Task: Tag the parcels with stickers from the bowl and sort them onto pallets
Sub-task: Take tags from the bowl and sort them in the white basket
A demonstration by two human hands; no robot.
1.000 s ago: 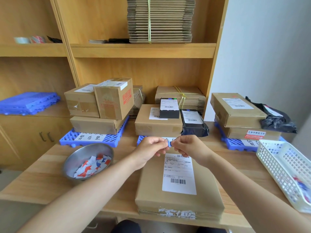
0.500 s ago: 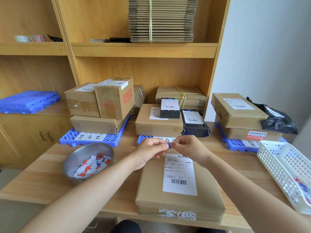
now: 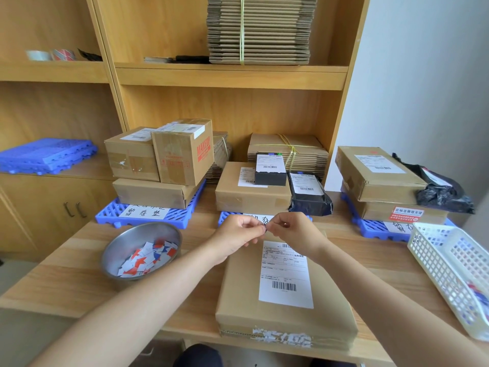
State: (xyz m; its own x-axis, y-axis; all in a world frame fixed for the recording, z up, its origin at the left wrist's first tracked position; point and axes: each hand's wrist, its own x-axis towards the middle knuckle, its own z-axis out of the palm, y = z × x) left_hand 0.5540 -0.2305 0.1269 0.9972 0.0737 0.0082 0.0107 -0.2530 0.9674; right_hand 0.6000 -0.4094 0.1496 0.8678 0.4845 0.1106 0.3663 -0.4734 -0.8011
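A flat brown parcel with a white shipping label lies on the table in front of me. Above its far edge my left hand and my right hand meet, fingertips pinched together on a small blue sticker, mostly hidden between them. A metal bowl holding several red, blue and white stickers sits to the left. Three blue pallets stand behind: the left pallet, middle pallet and right pallet, each stacked with parcels.
A white plastic basket sits at the table's right edge. A black bag lies on the right stack. Shelves behind hold bundled flat cardboard, tape rolls and spare blue pallets.
Both hands have kept their place above the parcel, fingertips closing slightly tighter on the sticker. Nothing else on the table has moved.
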